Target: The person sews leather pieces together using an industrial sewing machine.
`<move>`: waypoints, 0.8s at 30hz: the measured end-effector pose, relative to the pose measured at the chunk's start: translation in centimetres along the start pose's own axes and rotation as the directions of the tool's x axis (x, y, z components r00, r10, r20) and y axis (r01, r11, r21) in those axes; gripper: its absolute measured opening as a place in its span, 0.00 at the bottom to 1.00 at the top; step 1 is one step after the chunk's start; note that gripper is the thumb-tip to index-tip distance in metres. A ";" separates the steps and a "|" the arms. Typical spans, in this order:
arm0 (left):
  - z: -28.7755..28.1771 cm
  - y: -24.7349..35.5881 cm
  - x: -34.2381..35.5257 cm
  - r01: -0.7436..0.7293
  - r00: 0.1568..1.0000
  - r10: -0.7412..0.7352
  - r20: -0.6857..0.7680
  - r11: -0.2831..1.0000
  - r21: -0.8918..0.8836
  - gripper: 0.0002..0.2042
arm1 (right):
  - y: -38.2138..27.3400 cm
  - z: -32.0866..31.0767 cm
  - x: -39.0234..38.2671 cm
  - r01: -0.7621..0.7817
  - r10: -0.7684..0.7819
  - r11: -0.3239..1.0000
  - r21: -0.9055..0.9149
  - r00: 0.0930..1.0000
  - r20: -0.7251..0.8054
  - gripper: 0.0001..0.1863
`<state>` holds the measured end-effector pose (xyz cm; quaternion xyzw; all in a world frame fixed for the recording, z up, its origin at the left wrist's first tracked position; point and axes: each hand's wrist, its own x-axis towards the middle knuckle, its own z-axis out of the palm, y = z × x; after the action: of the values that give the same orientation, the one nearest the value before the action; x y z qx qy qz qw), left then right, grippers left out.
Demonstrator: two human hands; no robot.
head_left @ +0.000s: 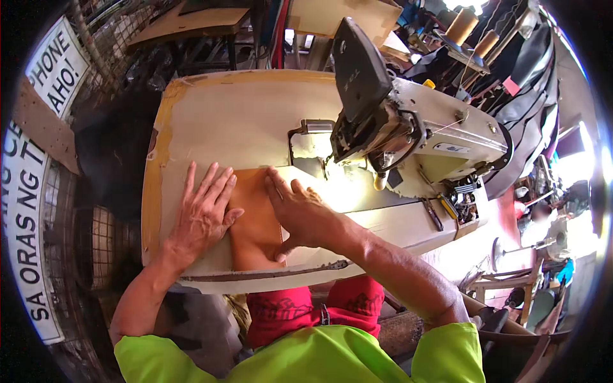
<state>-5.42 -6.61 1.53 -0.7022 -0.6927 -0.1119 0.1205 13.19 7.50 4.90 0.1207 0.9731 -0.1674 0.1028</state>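
Note:
A tan piece of leather-like material [250,220] lies on the sewing table [236,115], left of the needle area. My left hand [207,207] rests flat with fingers stretched out, its thumb side at the piece's left edge. Over the right edge lies my right hand [297,214], fingers extended and thumb spread toward me, covering part of the material. The sewing machine [440,121] stands at the right, its head and needle area [332,166] lit by a bright lamp. The piece sits apart from the needle.
Small hand tools [433,214] lie on the table's right side. Thread cones [461,27] stand behind the machine. Dark sheets of material [530,96] hang at the far right. A wire grille and lettered signs [32,236] line the left.

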 end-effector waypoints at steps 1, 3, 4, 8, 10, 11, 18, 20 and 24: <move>-0.1 -0.1 0.1 -0.033 0.999 0.033 0.003 0.999 0.012 0.29 | 0.0 -0.1 0.0 0.005 -0.005 1.000 0.003 1.000 -0.002 0.74; -0.4 -0.3 0.1 -0.021 0.997 0.019 0.070 0.999 0.040 0.32 | -0.1 -0.3 0.1 0.009 -0.009 1.000 -0.005 1.000 0.001 0.74; -0.6 -0.4 0.2 -0.054 0.998 0.051 0.039 0.996 0.066 0.32 | -0.1 -0.3 0.1 0.003 -0.003 1.000 -0.019 1.000 0.003 0.75; -0.9 -0.6 0.1 0.007 0.989 -0.017 0.149 0.998 0.062 0.37 | 0.1 0.2 0.0 0.006 -0.006 1.000 -0.006 1.000 -0.004 0.74; -0.8 -0.8 0.1 0.000 0.981 -0.013 0.191 0.998 0.067 0.39 | 0.3 0.3 0.1 -0.026 0.026 1.000 0.008 0.999 0.044 0.74; -0.6 -0.8 0.3 -0.001 0.979 -0.011 0.206 0.998 0.057 0.38 | 0.4 0.4 0.2 -0.010 0.009 0.999 0.046 1.000 0.024 0.74; 0.2 -2.2 2.1 -0.020 0.995 0.011 0.102 0.996 0.087 0.32 | 0.4 -0.4 1.6 -0.065 0.061 0.995 0.070 0.996 0.066 0.74; 0.5 -2.5 2.3 -0.078 0.997 0.074 0.035 0.989 0.122 0.28 | 0.5 -0.1 1.8 -0.096 0.094 0.995 0.023 0.993 0.072 0.74; 1.2 -2.4 2.1 -0.130 0.991 0.130 -0.007 0.991 0.035 0.20 | 0.9 0.9 2.0 0.034 -0.053 0.992 -0.119 0.985 -0.164 0.75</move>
<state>-7.81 -4.21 1.13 -0.7431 -0.6468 -0.0950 0.1428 11.72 8.39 3.30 0.1069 0.9887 -0.1020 0.0243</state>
